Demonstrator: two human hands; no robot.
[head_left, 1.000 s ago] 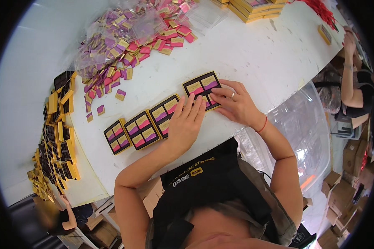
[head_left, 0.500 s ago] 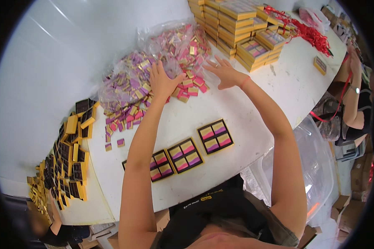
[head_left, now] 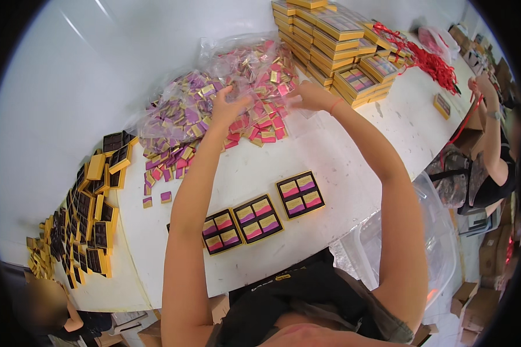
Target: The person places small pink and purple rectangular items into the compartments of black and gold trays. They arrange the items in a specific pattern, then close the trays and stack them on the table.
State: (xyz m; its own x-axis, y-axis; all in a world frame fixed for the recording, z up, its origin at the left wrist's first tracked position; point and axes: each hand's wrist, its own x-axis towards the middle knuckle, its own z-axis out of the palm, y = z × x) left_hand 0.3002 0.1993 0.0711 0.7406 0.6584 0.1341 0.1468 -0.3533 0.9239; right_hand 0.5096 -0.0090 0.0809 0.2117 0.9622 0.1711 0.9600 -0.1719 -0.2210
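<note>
From my remote feed I see both bare hands stretched over a white, scuffed table [head_left: 353, 153]. The left hand [head_left: 227, 109] is at the heap of small, flat wrapped sweets [head_left: 185, 121], thumb well apart from the fingers in a wide curve; I make out nothing held in it. The right hand [head_left: 312, 97] hangs bent beside the heap's pink side, over some thin clear plastic [head_left: 308, 124]; its fingertips blur into the glare, so I cannot tell whether they grip it.

The sweets are little rectangles in gold with purple or pink, partly under a crinkled, see-through bag [head_left: 243, 51]. Nearer the wearer, a square box [head_left: 301, 195] with a gold edge and dark dividers holds four sweets; just left of it, another filled box [head_left: 257, 218] sits in a slanting row, partly hidden by the left forearm. Beyond, I see stacked gold boxes [head_left: 324, 55] and a tangle of red ribbon [head_left: 434, 66].
</note>
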